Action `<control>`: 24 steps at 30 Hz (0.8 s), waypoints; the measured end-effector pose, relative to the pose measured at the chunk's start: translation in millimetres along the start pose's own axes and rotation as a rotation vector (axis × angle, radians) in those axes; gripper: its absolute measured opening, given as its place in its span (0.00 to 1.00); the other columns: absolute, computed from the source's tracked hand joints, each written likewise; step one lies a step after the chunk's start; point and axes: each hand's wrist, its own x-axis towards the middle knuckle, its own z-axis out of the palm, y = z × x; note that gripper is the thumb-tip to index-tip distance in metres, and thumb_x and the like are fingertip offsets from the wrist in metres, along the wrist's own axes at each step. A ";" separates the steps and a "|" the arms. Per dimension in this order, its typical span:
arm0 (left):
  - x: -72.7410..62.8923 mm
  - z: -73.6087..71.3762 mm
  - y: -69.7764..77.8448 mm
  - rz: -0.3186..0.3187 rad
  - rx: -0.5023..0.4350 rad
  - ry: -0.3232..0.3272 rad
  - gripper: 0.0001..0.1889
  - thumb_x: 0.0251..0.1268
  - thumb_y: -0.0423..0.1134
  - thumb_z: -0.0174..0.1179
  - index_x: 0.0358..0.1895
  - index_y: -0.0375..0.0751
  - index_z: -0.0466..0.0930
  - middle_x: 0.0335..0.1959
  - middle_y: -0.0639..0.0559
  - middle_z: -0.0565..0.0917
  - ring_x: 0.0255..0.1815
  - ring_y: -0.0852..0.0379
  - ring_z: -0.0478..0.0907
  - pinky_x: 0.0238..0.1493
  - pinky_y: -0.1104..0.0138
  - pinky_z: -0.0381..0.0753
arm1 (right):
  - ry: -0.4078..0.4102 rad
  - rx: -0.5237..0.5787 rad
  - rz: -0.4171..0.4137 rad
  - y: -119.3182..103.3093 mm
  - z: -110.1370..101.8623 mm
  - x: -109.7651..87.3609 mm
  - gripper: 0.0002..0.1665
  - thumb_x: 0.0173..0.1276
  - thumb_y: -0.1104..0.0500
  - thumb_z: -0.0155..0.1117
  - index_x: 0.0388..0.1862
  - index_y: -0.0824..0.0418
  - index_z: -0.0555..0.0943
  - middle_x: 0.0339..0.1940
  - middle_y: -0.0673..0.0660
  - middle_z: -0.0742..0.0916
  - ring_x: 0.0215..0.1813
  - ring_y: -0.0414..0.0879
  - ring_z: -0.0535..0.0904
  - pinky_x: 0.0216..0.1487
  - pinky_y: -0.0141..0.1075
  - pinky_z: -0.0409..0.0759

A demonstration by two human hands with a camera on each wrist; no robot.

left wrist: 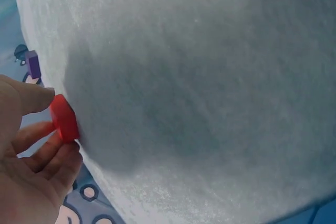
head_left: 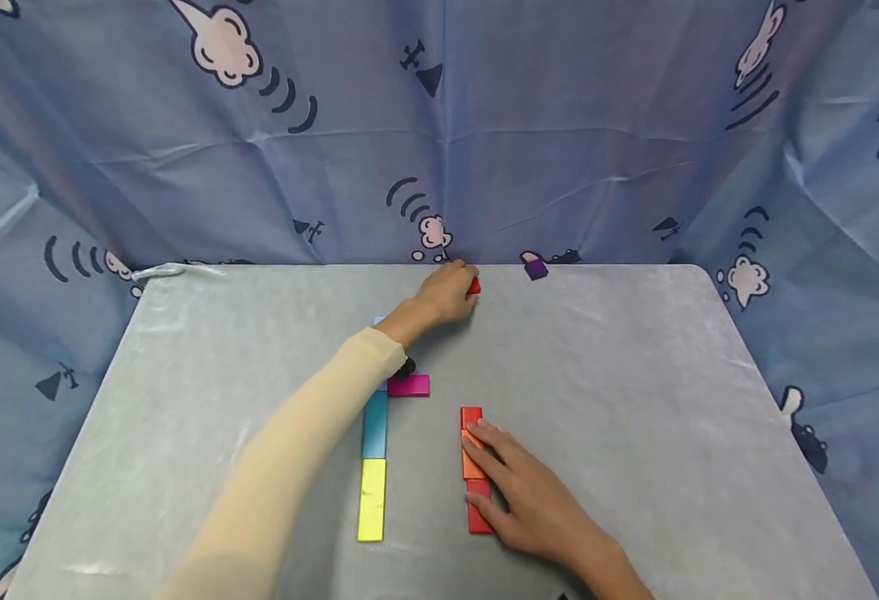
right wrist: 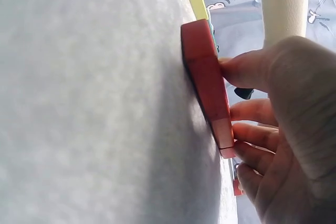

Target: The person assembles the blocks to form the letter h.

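Note:
At the far edge of the table my left hand [head_left: 446, 292] holds a small red block [left wrist: 64, 119], its thumb on one side and fingers on the other. Nearer to me, my right hand [head_left: 540, 500] rests its fingertips on a short row of blocks laid end to end. That row has a red block [head_left: 471, 413] at the far end, an orange block [head_left: 472, 468] in the middle and another red block [head_left: 479, 521] at the near end. Part of the row is covered by the fingers.
Left of that row runs a line with a yellow block [head_left: 372, 500], a teal block [head_left: 375, 425] and a light blue block [head_left: 379, 319], partly under the left forearm. A magenta block [head_left: 411, 386] juts right from it. A purple block [head_left: 536, 268] sits at the far edge.

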 end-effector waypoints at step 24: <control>-3.8 2.3 -6.8 0.024 -0.067 0.048 0.14 0.75 0.33 0.60 0.59 0.36 0.84 0.51 0.42 0.85 0.52 0.47 0.82 0.56 0.54 0.83 | -0.054 0.067 0.047 -0.4 -5.4 2.3 0.41 0.70 0.45 0.76 0.78 0.54 0.75 0.82 0.52 0.73 0.81 0.49 0.72 0.79 0.49 0.77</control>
